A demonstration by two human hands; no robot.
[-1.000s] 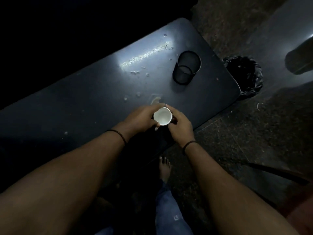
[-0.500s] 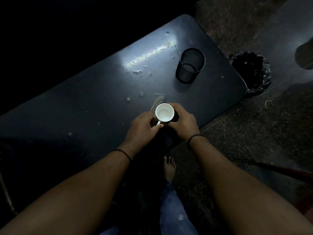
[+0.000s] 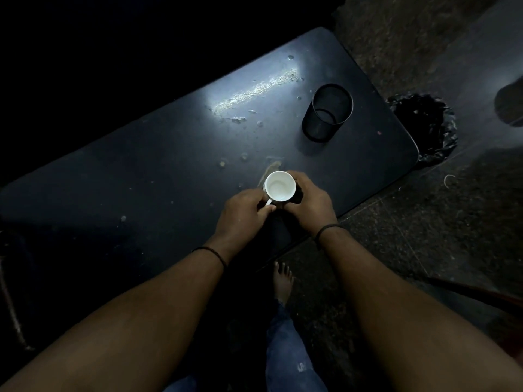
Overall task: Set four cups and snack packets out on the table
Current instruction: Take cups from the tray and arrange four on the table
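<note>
Both hands are closed round a white cup point(image 3: 280, 189), the left hand point(image 3: 243, 210) pinching its handle and the right hand point(image 3: 312, 199) steadying its side, likely to set it upright near the worktop point(image 3: 141, 171) edge.

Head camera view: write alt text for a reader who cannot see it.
Both hands hold a white cup upright near the front edge of a dark, crumb-speckled table; the left hand pinches its handle, the right hand wraps its side. A black mesh holder stands beyond, and a bare foot shows below.
</note>
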